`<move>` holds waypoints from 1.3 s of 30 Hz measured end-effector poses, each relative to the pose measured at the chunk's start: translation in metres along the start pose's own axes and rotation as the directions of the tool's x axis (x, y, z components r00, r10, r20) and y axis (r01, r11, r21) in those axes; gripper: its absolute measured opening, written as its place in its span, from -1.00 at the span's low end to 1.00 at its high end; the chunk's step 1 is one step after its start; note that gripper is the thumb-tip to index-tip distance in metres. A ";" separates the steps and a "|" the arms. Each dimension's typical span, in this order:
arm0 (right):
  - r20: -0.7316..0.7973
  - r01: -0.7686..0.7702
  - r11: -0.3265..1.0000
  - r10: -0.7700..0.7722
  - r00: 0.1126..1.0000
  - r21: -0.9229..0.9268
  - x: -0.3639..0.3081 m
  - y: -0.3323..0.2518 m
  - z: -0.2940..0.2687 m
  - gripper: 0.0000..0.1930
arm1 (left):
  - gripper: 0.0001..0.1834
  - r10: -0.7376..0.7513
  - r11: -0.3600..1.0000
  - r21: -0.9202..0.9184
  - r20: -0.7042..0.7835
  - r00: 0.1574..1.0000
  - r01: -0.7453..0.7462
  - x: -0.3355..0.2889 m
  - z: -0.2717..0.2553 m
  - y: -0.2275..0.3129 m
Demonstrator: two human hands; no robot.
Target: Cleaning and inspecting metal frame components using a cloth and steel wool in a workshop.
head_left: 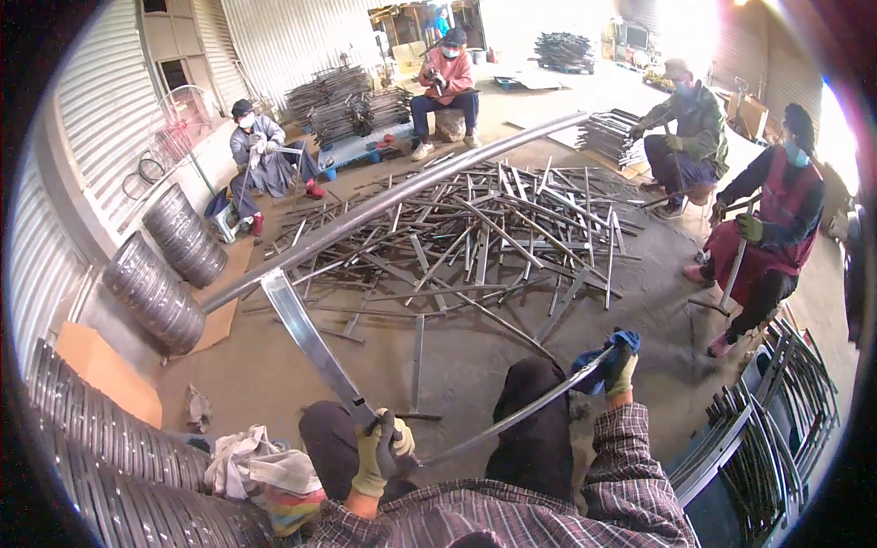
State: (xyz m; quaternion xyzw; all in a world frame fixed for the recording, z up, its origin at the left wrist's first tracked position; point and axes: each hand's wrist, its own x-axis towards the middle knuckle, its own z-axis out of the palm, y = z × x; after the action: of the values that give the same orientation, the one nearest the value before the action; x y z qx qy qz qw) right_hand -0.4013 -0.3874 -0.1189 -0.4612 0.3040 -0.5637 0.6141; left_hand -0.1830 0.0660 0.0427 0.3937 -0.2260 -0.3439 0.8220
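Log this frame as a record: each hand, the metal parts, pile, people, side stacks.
left hand: gloved, gripping the lower end of a flat metal bar
right hand: gloved, holding a blue cloth at the end of a curved bar
upper part: long tube, meeting the flat bar's upper end
hidden: whether the flat bar and curved bar join, behind the left glove
pile: heaped metal bars ahead
people: four co-workers around it
right side: stacked bars
left side: dark ribbed bundles

T-bar in frt of bar pile, bar stack R
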 end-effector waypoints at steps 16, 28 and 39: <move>0.365 -0.476 0.767 0.334 0.869 0.431 -0.189 -0.126 0.211 -0.82 | -0.70 0.208 0.977 -0.071 0.113 0.972 -0.201 0.047 0.097 0.004; 0.212 -0.291 0.757 0.204 0.956 0.585 -0.090 -0.172 0.142 -0.65 | -0.63 0.280 0.957 -0.014 0.314 0.907 -0.290 0.026 0.077 0.043; 0.263 -0.287 0.796 0.167 0.950 0.534 -0.109 -0.155 0.126 -0.50 | -0.62 0.187 0.982 -0.070 0.306 0.933 -0.174 0.017 0.081 0.045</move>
State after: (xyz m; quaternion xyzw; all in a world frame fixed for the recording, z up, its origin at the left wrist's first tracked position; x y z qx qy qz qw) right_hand -0.3717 -0.2437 0.0551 -0.2734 0.1124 -0.5002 0.8139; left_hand -0.2067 0.0338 0.1280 0.2950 -0.3808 -0.3292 0.8121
